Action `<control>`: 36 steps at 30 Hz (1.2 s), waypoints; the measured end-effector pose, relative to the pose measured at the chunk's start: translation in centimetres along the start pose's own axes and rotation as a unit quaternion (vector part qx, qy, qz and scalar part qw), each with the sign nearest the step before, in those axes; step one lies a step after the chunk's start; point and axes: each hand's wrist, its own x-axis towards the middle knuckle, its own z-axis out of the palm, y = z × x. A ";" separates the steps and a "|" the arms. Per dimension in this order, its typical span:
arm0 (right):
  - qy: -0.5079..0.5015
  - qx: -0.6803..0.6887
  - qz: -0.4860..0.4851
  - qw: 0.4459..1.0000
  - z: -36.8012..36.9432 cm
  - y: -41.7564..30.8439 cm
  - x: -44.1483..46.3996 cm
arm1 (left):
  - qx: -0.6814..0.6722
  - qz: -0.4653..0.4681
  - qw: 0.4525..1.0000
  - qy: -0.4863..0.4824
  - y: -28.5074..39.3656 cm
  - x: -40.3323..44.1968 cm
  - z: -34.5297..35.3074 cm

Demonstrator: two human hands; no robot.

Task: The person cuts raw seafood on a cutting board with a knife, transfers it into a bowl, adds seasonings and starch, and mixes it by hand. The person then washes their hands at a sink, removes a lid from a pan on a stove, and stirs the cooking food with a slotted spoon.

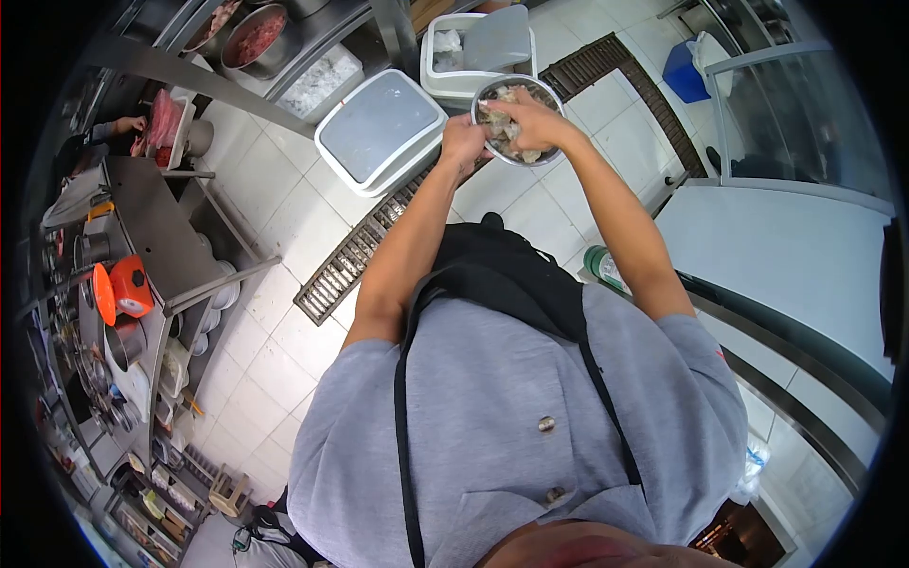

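A round metal bowl (480,93) holding pale, translucent pieces of food (505,135) is held out in front of me. My left hand (464,140) grips the bowl at its left rim. My right hand (532,123) reaches over the far-right rim into the bowl, its fingers down among the pieces; whether it has hold of any is hidden. Just left of the bowl stands a white container with a grey lid (383,128). Behind the bowl is a second white container (436,71), partly covered by a grey lid, with whitish contents showing.
A floor drain grate (355,256) crosses the white tiles. At left stands a steel table (156,222) with an orange scale (131,286); beyond it a person's hand (130,124) is near red meat. A white counter (757,256) is at right, a blue bin (684,74) at upper right.
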 end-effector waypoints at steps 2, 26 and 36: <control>0.020 0.005 0.009 1.000 0.1 -1.1 -0.3 | 0.013 0.004 1.000 0.029 0.4 -0.6 0.8; 0.045 -0.052 -0.041 0.997 -1.1 -1.0 1.1 | 0.019 -0.012 1.000 -0.014 0.5 0.0 -0.1; 0.024 0.034 -0.131 0.991 -2.4 1.9 -0.6 | 0.059 0.012 0.998 -0.011 1.0 0.6 -0.7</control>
